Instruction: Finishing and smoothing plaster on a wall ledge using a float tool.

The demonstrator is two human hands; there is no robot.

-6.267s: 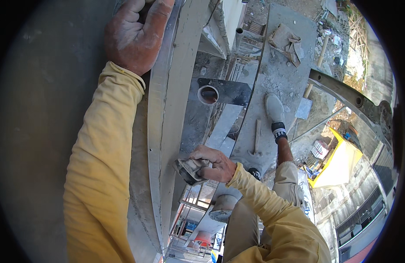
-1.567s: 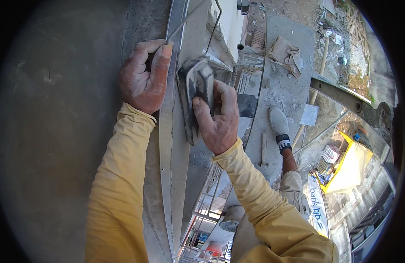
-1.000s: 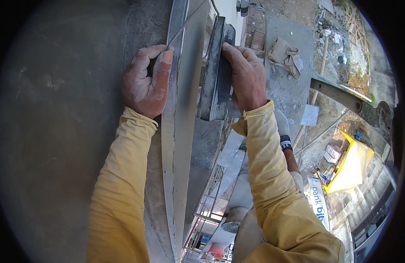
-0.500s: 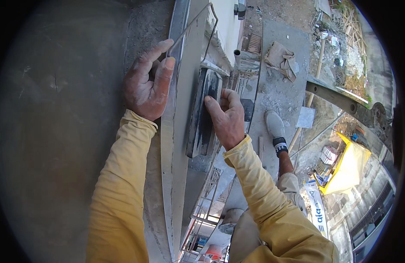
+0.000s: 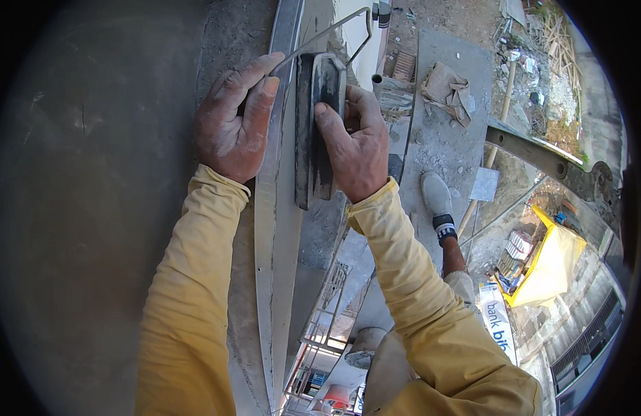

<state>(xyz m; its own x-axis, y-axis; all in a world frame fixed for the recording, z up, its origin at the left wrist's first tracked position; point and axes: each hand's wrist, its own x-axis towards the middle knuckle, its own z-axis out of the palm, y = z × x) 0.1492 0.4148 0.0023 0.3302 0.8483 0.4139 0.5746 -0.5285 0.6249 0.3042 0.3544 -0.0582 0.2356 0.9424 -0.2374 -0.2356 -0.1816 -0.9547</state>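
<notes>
My left hand (image 5: 232,128), dusty with pale cement, rests beside a long metal straightedge (image 5: 266,229) along the top of a wall edge. Its thumb and forefinger close on the end of a thin bent metal rod (image 5: 327,32), which arches over the edge to the right. In my right hand (image 5: 359,149) is a dark, worn plastering float (image 5: 327,83), thumb on its near face and fingers behind. The float lies lengthwise against the grey plastered side (image 5: 284,236) of the edge. Its working face is hidden.
Smooth grey cement (image 5: 91,208) spreads on the left. Below right are a dusty board (image 5: 445,145) with a crumpled sack (image 5: 447,93), and my shoe (image 5: 436,194). A metal bar (image 5: 535,154) juts in from the right. Far down are a yellow sheet (image 5: 553,263) and an orange-red bucket (image 5: 336,396).
My right hand has slid the float forward along the edge, away from me. The rod's bent end has swung to the right. My left hand has stayed nearly in place.
</notes>
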